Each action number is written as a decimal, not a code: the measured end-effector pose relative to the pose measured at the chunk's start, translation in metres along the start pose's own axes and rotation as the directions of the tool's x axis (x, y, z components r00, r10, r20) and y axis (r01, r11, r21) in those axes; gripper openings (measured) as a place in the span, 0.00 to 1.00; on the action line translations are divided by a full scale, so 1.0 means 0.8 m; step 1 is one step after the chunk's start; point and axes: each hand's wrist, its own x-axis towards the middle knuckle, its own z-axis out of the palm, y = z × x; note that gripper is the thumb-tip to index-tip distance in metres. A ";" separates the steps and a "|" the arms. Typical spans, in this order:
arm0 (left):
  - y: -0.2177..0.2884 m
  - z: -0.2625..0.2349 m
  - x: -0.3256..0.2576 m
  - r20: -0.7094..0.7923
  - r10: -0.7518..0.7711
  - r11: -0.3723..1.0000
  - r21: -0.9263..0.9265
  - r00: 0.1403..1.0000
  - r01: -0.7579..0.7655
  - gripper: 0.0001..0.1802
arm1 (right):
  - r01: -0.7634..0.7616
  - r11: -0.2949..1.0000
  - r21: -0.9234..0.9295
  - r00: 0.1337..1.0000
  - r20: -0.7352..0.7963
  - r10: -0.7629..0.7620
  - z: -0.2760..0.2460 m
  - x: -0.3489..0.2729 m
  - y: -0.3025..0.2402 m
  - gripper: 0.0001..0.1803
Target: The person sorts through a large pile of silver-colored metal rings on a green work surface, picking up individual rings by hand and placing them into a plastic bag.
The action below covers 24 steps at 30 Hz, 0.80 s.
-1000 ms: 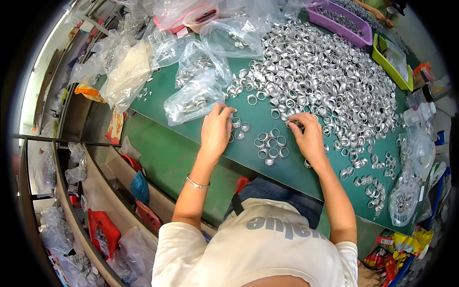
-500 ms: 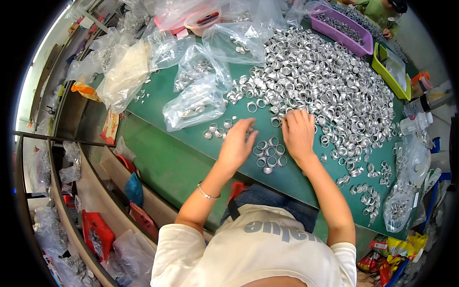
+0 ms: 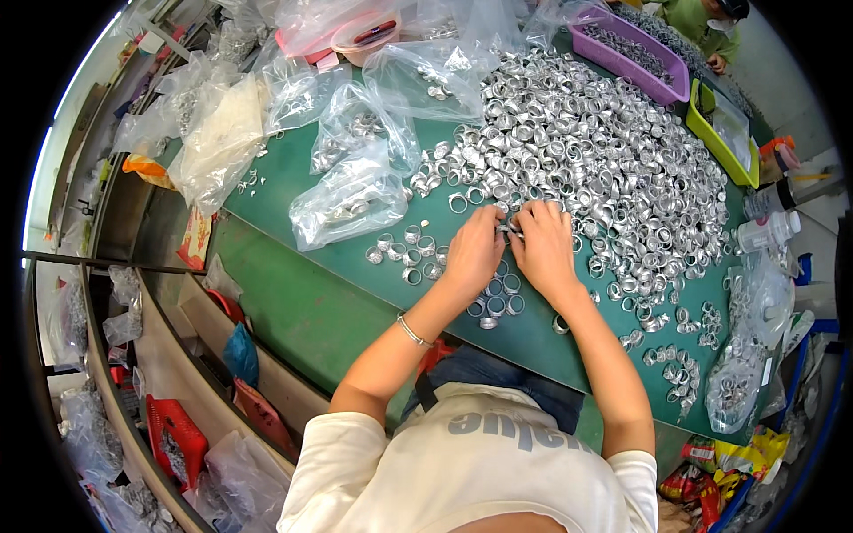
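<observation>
Swinging inward since half a second ago, the left hand [image 3: 475, 255] is now meeting the right hand [image 3: 544, 249] at the near edge of the heap of rings [image 3: 595, 160]. Both hands are pinching narrowly around a small silvery piece [image 3: 507, 229], probably a ring, though the fingers are hiding most of it and its outline is hard to make out. On the near side of the heap, the left hand is also partly covering a loose cluster of rings [image 3: 495, 306], while a second group of rings [image 3: 411, 258] is lying to the heap's near left. Beyond the heap's far right, a co-worker [image 3: 711, 40] in green is showing only in part, the dark rim cutting off the rest. Round, hollow and metallic, the rings are gleaming against the smooth green table [image 3: 267, 200]. Left of the heap, a crinkled clear bag [image 3: 346, 204] is holding small silvery pieces. Behind the heap, a long purple basket [image 3: 631, 75] is holding small grey pieces; to its right, a lime-green basket [image 3: 721, 151] is holding clear plastic. At the heap's near right, another clear bag [image 3: 736, 391] is holding more silvery pieces.
</observation>
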 end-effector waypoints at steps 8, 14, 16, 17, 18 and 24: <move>0.012 -0.021 -0.015 -0.185 0.137 0.982 -0.102 0.973 -0.157 0.21 | -0.186 0.803 0.566 0.974 -0.002 0.227 -0.022 -0.012 0.004 0.07; 0.035 -0.036 -0.027 -0.197 0.092 0.934 -0.323 0.976 -0.153 0.20 | -0.515 -0.059 0.855 0.790 0.500 0.356 -0.041 -0.039 -0.006 0.08; 0.038 -0.039 -0.032 -0.145 0.074 0.902 -0.412 0.987 -0.128 0.20 | -0.521 -0.223 0.824 0.759 0.567 0.320 -0.043 -0.046 -0.007 0.10; 0.039 -0.038 -0.035 -0.130 0.068 0.878 -0.463 0.989 -0.121 0.20 | -0.523 -0.262 0.811 0.753 0.584 0.303 -0.044 -0.049 -0.007 0.10; 0.039 -0.036 -0.038 -0.113 0.064 0.850 -0.514 0.991 -0.114 0.20 | -0.523 -0.301 0.798 0.748 0.599 0.288 -0.046 -0.052 -0.006 0.09; 0.066 -0.023 -0.049 -0.010 0.225 0.854 -0.480 0.974 -0.202 0.22 | -0.586 -0.337 0.738 0.714 0.666 0.216 -0.078 -0.084 0.002 0.10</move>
